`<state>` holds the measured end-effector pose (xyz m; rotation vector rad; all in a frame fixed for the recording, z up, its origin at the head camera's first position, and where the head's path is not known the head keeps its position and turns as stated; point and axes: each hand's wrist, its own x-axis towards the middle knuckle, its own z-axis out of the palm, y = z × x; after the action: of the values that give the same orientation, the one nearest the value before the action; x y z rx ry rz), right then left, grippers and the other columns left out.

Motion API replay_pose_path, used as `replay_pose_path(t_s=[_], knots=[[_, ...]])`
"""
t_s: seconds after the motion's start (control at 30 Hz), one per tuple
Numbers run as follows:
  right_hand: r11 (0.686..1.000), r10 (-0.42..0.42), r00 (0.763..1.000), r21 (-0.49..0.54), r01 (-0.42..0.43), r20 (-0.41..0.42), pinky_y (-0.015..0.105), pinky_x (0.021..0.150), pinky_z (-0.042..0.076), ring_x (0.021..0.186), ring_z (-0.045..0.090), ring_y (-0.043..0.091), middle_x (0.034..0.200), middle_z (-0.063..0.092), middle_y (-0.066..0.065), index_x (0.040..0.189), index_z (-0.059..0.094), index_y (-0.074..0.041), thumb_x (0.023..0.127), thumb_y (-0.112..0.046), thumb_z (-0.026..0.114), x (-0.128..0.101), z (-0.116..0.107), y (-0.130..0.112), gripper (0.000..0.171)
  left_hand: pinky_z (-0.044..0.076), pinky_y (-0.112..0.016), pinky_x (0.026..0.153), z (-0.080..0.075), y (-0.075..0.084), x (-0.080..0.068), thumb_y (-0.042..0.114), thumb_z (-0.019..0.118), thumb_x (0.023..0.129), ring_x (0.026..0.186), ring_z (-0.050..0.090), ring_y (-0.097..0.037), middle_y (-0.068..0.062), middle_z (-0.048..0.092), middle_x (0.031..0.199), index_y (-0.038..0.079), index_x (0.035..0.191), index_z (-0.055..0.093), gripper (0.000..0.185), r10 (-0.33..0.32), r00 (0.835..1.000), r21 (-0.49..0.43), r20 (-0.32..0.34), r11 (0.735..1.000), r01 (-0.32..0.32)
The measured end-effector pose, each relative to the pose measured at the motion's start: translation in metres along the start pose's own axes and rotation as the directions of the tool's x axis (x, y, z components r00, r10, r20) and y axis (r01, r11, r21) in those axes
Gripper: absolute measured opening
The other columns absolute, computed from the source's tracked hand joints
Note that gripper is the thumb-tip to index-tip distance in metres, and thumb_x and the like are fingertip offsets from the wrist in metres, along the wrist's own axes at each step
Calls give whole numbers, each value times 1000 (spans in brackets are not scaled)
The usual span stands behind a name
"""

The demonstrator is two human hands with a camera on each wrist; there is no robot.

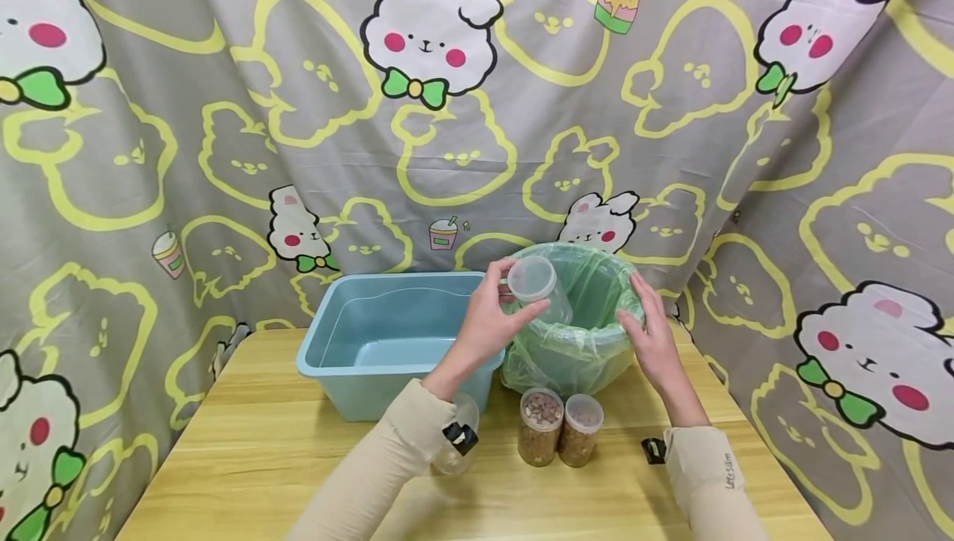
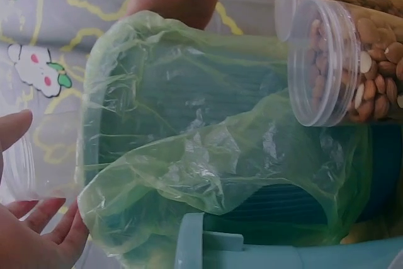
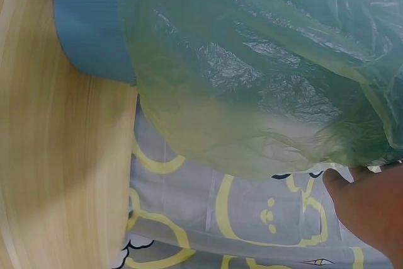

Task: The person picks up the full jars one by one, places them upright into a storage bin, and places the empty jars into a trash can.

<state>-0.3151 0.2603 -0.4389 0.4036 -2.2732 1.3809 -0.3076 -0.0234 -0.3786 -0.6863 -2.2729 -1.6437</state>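
1. We see the empty clear jar (image 1: 538, 286) held in our left hand (image 1: 488, 321), fingers curled round its side, tipped so its long axis slants down into the bin's mouth and its base faces us.
2. Just beyond and right of that hand, the jar hangs over the near-left rim of the round bin lined with a green bag (image 1: 589, 334).
3. Our right hand (image 1: 654, 340) rests on the bin's right rim, fingers laid fairly straight against the bag, holding nothing; the left hand alone carries the jar.
4. Below both hands, two lidded jars of nuts (image 1: 559, 427) stand on the desk (image 1: 253, 450), touching each other, just in front of the bin.
5. Left of the left hand sits an empty blue tub (image 1: 373, 342); another clear jar (image 1: 456, 441) lies partly hidden under the left forearm.
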Motion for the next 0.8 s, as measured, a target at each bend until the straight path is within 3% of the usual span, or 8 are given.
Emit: replay_pose_path(t_s=[0.17, 0.37, 0.6, 0.8], knots=[[1000, -6, 1000, -5, 6, -3, 74, 120, 11, 155, 13, 51, 169, 15, 27, 162, 22, 4, 104, -8, 53, 2, 0, -2, 67, 53, -43, 98, 2, -2, 0, 32, 81, 92, 116, 62, -27, -11, 59, 137, 16, 152, 42, 73, -11, 1000, 43, -6, 999, 12], [1000, -5, 1000, 6, 5, 1, 73, 121, 13, 156, 15, 46, 171, 17, 22, 164, 24, -2, 104, -12, 55, 1, -1, -1, 68, 48, -48, 104, 5, -5, -1, 35, 79, 93, 123, 56, -27, -10, 59, 135, 15, 151, 44, 72, -5, 1000, 94, -11, 996, 6], [1000, 1, 1000, 11, -1, 4, 70, 122, 13, 156, 16, 45, 171, 18, 19, 164, 24, -5, 105, -15, 55, -2, -1, -4, 68, 46, -50, 96, 10, -12, -3, 38, 80, 92, 119, 53, -29, -10, 61, 130, 17, 148, 48, 68, 3, 999, 200, -39, 980, 5], [1000, -15, 1000, 4, 15, 1, 70, 122, 14, 157, 16, 44, 171, 19, 18, 164, 25, -5, 106, -17, 55, -2, 0, 0, 67, 45, -52, 101, 14, -16, -6, 37, 80, 92, 125, 52, -30, -10, 61, 136, 14, 149, 49, 69, 11, 999, 229, -38, 973, -2]])
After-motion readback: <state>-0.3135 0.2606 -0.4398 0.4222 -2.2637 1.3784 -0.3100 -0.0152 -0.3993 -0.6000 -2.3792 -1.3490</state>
